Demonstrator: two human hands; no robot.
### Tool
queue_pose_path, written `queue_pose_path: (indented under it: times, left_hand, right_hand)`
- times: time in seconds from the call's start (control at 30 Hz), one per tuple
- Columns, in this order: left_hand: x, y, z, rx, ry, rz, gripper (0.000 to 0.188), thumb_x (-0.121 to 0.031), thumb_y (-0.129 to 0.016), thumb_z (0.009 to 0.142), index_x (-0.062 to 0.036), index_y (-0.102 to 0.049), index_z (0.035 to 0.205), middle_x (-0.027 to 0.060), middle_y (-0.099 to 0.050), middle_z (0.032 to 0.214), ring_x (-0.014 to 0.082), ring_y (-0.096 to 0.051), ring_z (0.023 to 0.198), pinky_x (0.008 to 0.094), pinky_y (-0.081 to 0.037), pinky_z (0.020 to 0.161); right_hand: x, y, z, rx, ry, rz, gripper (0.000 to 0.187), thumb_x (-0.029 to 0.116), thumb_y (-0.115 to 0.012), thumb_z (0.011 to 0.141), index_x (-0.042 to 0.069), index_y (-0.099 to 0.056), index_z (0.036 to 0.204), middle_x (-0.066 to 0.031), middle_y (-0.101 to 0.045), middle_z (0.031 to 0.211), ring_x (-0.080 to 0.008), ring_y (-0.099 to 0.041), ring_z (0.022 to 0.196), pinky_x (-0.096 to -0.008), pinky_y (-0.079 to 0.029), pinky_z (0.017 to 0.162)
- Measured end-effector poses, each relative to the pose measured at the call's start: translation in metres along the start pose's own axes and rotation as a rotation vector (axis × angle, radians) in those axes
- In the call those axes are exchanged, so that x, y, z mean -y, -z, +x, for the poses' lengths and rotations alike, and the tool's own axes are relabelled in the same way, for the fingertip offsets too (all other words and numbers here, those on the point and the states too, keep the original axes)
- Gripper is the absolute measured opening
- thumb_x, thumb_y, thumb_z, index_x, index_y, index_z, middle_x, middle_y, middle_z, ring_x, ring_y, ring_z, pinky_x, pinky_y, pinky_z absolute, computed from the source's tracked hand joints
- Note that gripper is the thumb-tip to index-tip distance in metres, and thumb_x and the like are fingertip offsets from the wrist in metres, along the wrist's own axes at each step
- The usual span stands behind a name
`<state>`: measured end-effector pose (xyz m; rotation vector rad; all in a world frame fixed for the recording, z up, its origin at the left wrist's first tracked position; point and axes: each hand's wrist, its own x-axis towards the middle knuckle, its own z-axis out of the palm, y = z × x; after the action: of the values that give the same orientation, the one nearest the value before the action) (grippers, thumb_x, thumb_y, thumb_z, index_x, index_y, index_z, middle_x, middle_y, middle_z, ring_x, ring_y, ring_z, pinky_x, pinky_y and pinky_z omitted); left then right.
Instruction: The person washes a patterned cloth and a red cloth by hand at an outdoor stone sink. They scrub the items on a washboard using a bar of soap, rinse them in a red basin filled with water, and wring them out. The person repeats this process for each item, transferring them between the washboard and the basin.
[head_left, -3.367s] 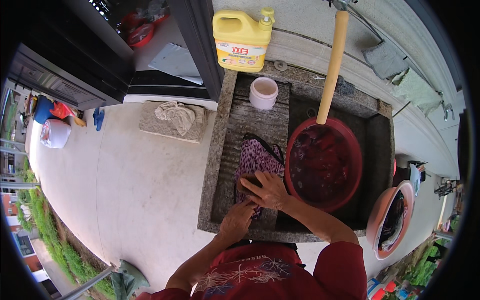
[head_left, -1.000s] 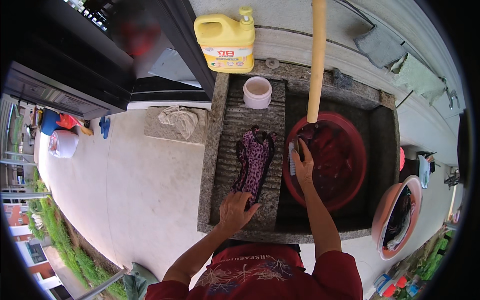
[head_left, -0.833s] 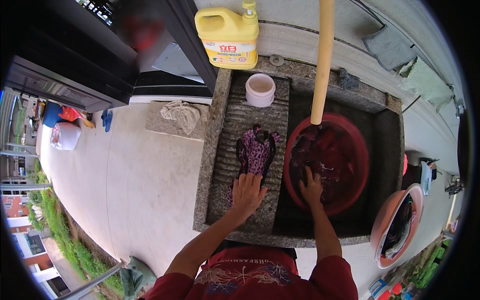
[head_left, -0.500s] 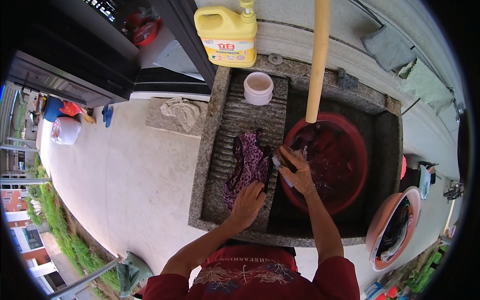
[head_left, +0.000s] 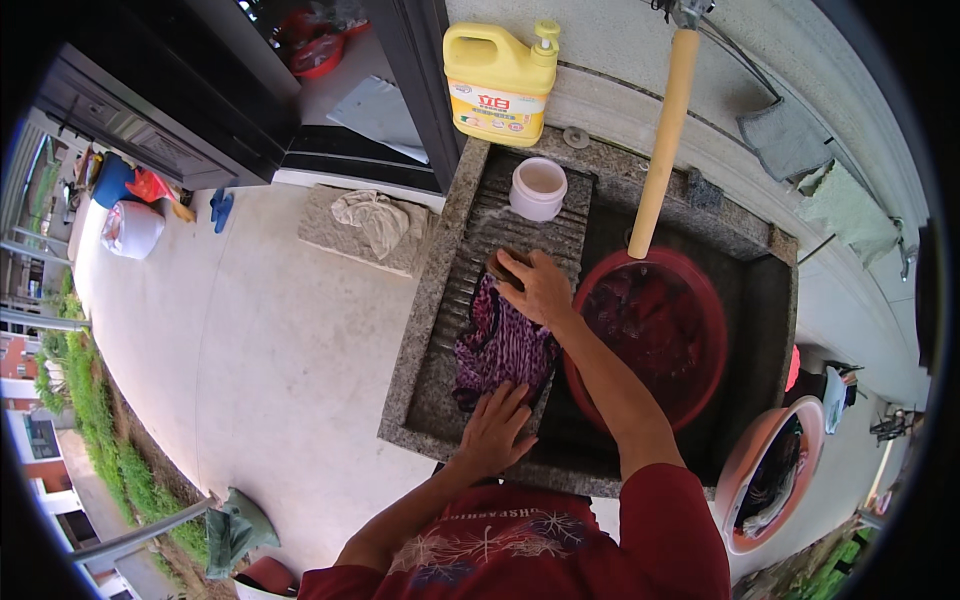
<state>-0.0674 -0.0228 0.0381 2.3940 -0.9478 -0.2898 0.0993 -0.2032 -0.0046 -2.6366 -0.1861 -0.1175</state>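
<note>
A purple and black patterned garment (head_left: 505, 340) lies spread over the ribbed washboard side (head_left: 480, 235) of a stone sink. My left hand (head_left: 494, 432) presses flat on its near end, fingers outstretched. At the garment's far end, my right hand (head_left: 543, 292) is closed around a brown scrubbing brush (head_left: 508, 268); the bristles are hidden beneath it. Beside the washboard, a red basin (head_left: 722, 340) stands in the sink's deeper part, holding water and dark red cloth. A light pink tub (head_left: 538, 192) sits on the far part of the washboard.
A yellow pump jug (head_left: 500, 85) stands behind the sink. A wooden-coloured pole (head_left: 665, 145) reaches down above the basin. Low on the right is a pink tub (head_left: 735, 500) of clothes. A stone slab (head_left: 318, 235) with a pale rag lies left of the sink.
My right hand has moved the brush from the basin's edge left and away to the garment's far end. The garment is spread wider. My left hand stays on its near end.
</note>
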Motion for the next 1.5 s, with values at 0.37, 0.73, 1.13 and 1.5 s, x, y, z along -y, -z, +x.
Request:
queue_pose_path:
  times: [0.37,0.73,1.13,1.5]
  left_hand:
    - [0.002,-0.004,-0.008,0.062,-0.052,0.012,0.055,-0.048,-0.066,0.076,-0.0067,-0.056,0.112,0.0203,-0.036,0.141,0.0402,-0.035,0.129,0.0534,-0.033,0.100]
    - [-0.003,0.009,-0.024,0.144,-0.038,-0.047,0.067,-0.051,-0.066,0.077,0.0009,-0.049,0.116,0.0196,-0.037,0.141,0.0367,-0.035,0.130,0.0517,-0.032,0.102]
    - [0.026,0.004,0.008,-0.032,0.034,0.080,0.041,-0.021,-0.070,0.077,-0.0050,-0.052,0.110,0.0125,-0.052,0.105,0.0281,-0.051,0.095,0.0399,-0.040,0.076]
    - [0.033,-0.014,0.018,0.037,-0.113,0.086,0.029,-0.006,-0.060,0.081,-0.0037,-0.051,0.108,0.0134,-0.043,0.137,0.0309,-0.040,0.128,0.0449,-0.034,0.100]
  right_hand:
    - [-0.007,-0.021,0.013,0.016,-0.212,-0.097,0.054,0.039,-0.067,0.080,0.026,-0.051,0.130,-0.0106,-0.047,0.094,-0.0277,-0.053,0.082,-0.0359,-0.047,0.061]
    - [-0.006,-0.016,-0.017,-0.043,-0.006,-0.230,0.057,0.036,-0.069,0.078,0.023,-0.051,0.130,-0.0118,-0.045,0.098,-0.0274,-0.053,0.087,-0.0387,-0.048,0.063]
    - [-0.067,-0.029,-0.172,-0.270,-0.656,-0.033,0.061,0.028,-0.065,0.082,0.017,-0.040,0.137,-0.0192,-0.053,0.107,-0.0369,-0.053,0.100,-0.0460,-0.048,0.082]
    - [-0.031,0.006,-0.159,-0.268,-0.420,0.576,0.046,0.024,-0.066,0.082,0.016,-0.056,0.127,-0.0188,-0.053,0.116,-0.0370,-0.056,0.104,-0.0418,-0.048,0.086]
